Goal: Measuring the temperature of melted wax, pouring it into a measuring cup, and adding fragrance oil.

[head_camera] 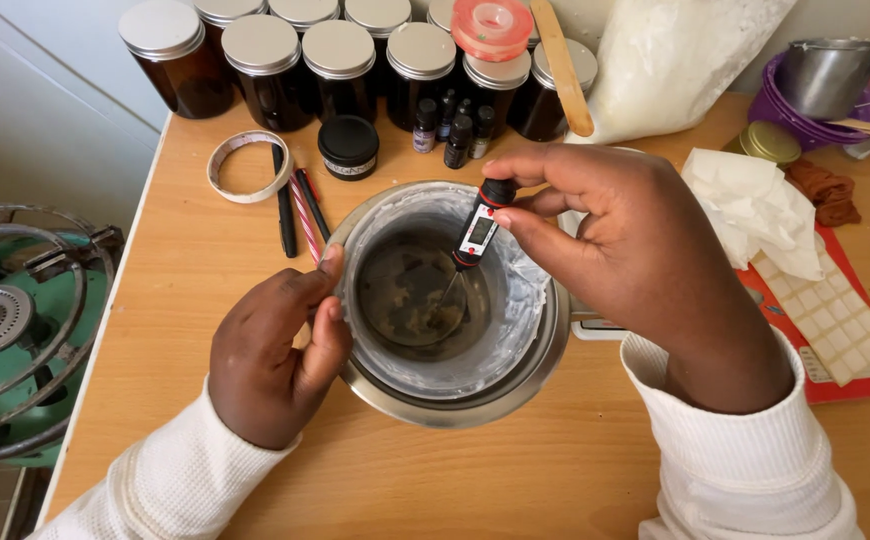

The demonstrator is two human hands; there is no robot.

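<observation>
Right hand pinches the head of a digital probe thermometer between thumb and fingertips, fingers closed on it, with the thin probe angled down into the melt at the centre of the steel bowl. Left hand rests against the bowl's rim at nine o'clock, thumb and forefinger lightly curled on the edge, gripping nothing else. The bowl sits mid-table, its inner wall coated with white set wax and a dark liquid pool at the bottom. In my judgement a sound reading calls for the probe tip to hang in the liquid clear of the metal floor and the wax crust, the bowl held steady, and the display kept facing the eye. Count: one bowl, one thermometer. At twelve o'clock, amber jars with silver lids, about ten visible, some partly hidden; four small dark dropper bottles; one black tin; one tape ring at eleven o'clock; two or three pens beside it. One wooden stick, one white bag, one metal pitcher at one o'clock, one crumpled tissue at three o'clock, one gas burner off the table at nine o'clock.
</observation>
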